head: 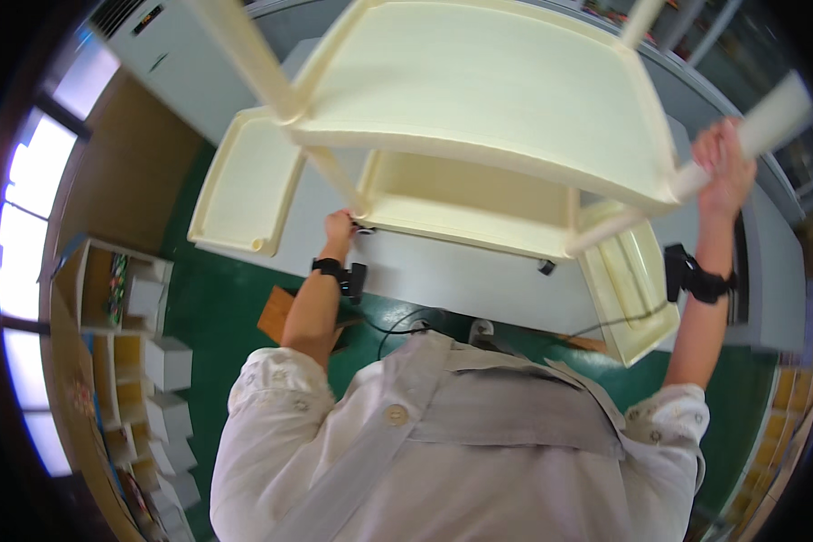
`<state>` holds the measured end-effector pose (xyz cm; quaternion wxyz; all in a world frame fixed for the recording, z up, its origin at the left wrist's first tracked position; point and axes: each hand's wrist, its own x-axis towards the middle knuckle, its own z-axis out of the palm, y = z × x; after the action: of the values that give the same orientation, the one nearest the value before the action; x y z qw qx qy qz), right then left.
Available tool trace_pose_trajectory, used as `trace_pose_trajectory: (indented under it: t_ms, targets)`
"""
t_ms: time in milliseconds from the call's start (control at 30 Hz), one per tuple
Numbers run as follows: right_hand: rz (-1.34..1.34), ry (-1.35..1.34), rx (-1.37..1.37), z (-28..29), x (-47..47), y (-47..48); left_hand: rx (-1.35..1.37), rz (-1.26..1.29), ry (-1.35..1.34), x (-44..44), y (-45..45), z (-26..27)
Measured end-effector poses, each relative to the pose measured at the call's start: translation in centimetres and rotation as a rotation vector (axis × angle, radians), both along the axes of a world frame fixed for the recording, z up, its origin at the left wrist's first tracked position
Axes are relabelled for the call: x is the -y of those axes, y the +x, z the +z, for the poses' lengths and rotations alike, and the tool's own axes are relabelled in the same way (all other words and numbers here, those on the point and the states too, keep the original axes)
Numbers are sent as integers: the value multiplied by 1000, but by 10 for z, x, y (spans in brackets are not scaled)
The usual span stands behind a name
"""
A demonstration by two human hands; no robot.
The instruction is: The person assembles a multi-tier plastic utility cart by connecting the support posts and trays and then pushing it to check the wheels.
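Note:
A cream plastic shelf cart stands on a grey-white table, its upper shelf close to the view and its lower shelf beneath. My right hand is closed around a corner post of the cart at the right. My left hand is at the lower shelf's near left corner, beside a black caster; its fingers are partly hidden, so its grip cannot be told. Another black caster shows at the lower shelf's right corner.
A cream tray lies on the table at the left, and another cream tray at the right. A dark cable crosses the right tray. A wooden stool stands below the table's near edge. Shelving with white boxes is at the left.

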<state>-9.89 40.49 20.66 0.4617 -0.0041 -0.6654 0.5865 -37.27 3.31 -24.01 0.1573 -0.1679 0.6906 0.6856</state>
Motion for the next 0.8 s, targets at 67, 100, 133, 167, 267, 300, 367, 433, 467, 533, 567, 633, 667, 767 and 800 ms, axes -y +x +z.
trace_pose_trajectory:
  t_ms: [67,100,133,167,267,300,367,433,467,533,567,633,667,767,800]
  targets:
    - [-42,18,27,3,3,-36,-162,-112,-350,71,-46,-48]
    - [-241,52,85,-5,-6,-32,-137,-15,-138,27,-34,-40]
    - [-139,63,95,-8,-21,-22,-19,-139,-34,-1,-21,-17]
    - [24,170,210,-7,-44,-13,-11,-234,-41,2,-23,-19]
    - [79,358,351,-11,-51,-5,-77,-382,-140,43,-40,-48]
    - [91,390,332,-16,-53,-1,-98,-396,-185,52,-46,-54]
    - [98,394,376,-37,-89,34,-98,-392,-270,12,-39,-34]
    - [-158,101,491,-71,-117,58,-104,-326,-366,5,-37,-24]
    - [-266,62,626,-95,-132,62,-206,-331,-468,12,-37,-29]
    - [-422,140,888,-168,-185,93,-314,-303,-677,-6,-35,-17]
    - [-499,187,1094,-214,-205,109,-326,-316,-668,-12,-33,-8]
    - [-490,332,1355,-276,-195,127,-408,-135,-641,1,-19,-3]
    - [-551,346,1486,-300,-186,132,-353,-67,-719,6,-13,0]
    - [-671,384,1678,-322,-148,124,-362,24,-657,19,-4,5]
    - [-749,409,1742,-324,-142,125,-400,40,-652,21,-6,5]
